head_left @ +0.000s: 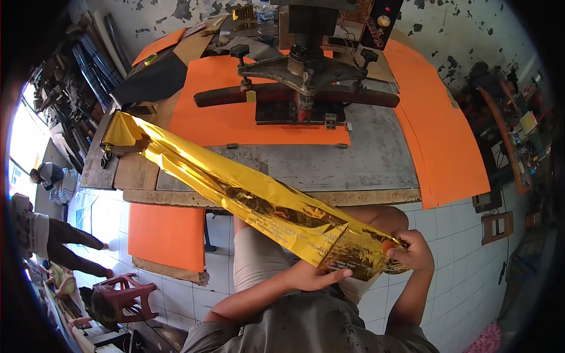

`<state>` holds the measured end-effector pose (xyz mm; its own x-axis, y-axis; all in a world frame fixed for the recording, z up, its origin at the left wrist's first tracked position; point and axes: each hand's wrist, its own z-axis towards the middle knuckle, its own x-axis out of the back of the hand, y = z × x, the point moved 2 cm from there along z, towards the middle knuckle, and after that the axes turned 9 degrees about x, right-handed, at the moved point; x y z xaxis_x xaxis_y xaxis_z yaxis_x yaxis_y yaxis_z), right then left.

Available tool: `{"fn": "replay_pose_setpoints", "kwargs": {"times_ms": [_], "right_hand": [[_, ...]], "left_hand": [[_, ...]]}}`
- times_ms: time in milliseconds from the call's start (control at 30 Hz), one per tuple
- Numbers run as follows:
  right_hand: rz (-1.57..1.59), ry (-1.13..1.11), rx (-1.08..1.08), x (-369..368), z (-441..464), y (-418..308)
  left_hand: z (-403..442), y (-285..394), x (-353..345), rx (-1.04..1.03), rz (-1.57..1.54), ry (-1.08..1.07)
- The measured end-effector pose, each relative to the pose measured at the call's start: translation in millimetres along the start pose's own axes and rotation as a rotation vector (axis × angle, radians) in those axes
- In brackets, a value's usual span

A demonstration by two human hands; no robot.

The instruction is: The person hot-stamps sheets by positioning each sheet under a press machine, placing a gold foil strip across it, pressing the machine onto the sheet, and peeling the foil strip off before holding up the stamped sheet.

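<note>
Keep gold foil (235, 183) evenly taut btwn ends, w/o creasing; guide w/ 2 hands. R hand (410, 250) pinches near end; L hand (315, 276) under lower edge, fingers hidden, can't tell grip. Long axis diag.: from R hand, fwd-L past L hand, over table (371, 167).

At the far edge of the worktop (376, 167) stands a water bottle (265, 22); a yellow roll (151, 60) and black sheet (148, 81) lie towards its left edge; a red stool (125, 296) stands beyond its near left corner.
</note>
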<state>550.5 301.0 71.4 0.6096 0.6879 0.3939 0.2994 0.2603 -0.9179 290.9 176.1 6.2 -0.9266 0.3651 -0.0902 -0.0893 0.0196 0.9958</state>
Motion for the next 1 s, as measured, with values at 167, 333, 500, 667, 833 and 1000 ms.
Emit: {"fn": "replay_pose_setpoints", "kwargs": {"times_ms": [167,333,500,667,833,1000], "right_hand": [[0.088,-0.014,-0.016,-7,-4,-9],[0.097,-0.086,0.045,-7,-14,2],[0.087,-0.044,-0.031,-8,-18,-13],[-0.018,-0.032,-0.063,-7,-24,-11],[-0.008,0.097,-0.031,-8,-25,-8],[-0.057,0.137,0.005,-3,-15,-22]], "left_hand": [[-22,-20,8,-0.042,-0.109,0.091],[-47,-29,18,0.050,-0.226,0.073],[-58,-28,20,0.062,-0.245,0.093],[-65,-32,30,0.092,-0.160,0.206],[-70,32,78,0.402,0.492,-0.237],[-69,82,109,0.316,0.011,-0.372]]}}
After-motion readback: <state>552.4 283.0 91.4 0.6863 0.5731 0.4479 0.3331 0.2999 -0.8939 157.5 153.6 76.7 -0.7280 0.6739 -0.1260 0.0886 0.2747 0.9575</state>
